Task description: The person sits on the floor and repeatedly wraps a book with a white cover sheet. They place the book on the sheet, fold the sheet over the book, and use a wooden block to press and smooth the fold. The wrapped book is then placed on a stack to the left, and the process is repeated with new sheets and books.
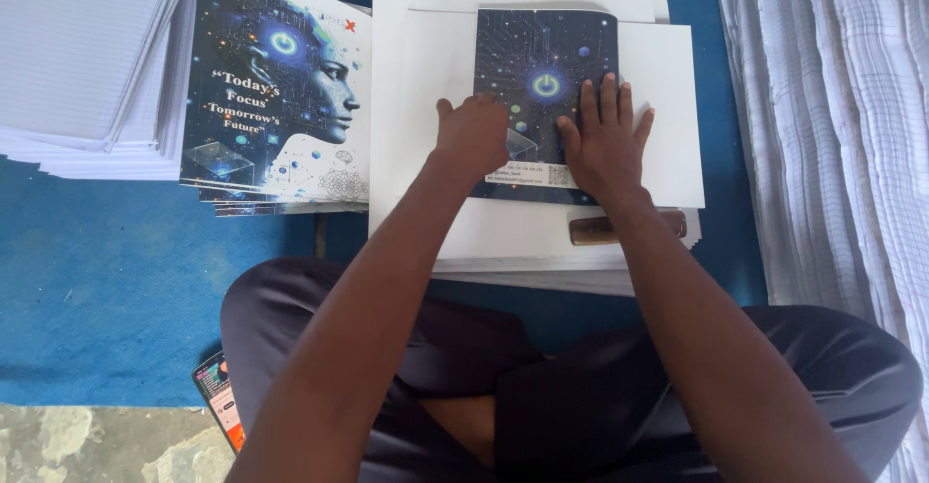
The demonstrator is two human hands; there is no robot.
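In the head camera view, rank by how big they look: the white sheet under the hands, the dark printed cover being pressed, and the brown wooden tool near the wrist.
1. White sheet, largest.
2. Dark printed cover, partly hidden by both hands.
3. Brown wooden tool, smallest, though the wrist hides part of it.

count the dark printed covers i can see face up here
2 face up: one cover lies on the white sheets under the left hand and right hand; another tops the cover stack to the left. More lie hidden beneath that one.
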